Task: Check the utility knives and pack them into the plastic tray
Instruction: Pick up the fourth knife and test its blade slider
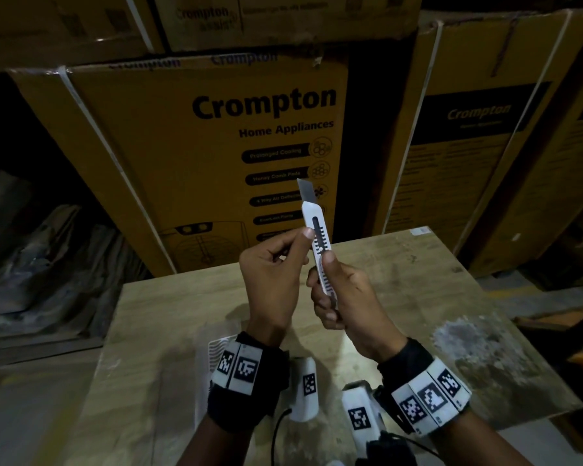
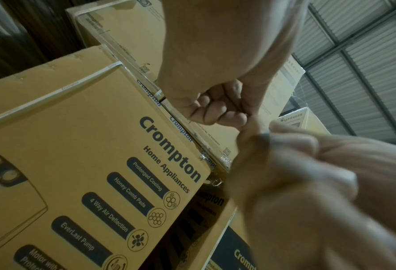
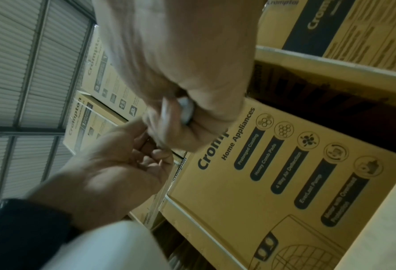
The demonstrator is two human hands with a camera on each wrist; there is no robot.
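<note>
Warehouse / stockroom. Stacked strapped cardboard cartons (image 1: pixel 216 156) printed "Crompton Home Appliances" fill the far side, more cartons (image 1: pixel 495 136) to the right. Corrugated metal sheeting (image 2: pixel 365 54) on steel framing overhead. Bare scuffed plywood worktop (image 1: pixel 418 297) near. Dim lighting, dusty covered goods (image 1: pixel 48 257) far left.

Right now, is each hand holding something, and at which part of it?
The right hand grips the white utility knife by the lower handle, blade out and pointing up. The left hand pinches the knife's upper body at its edge.
</note>
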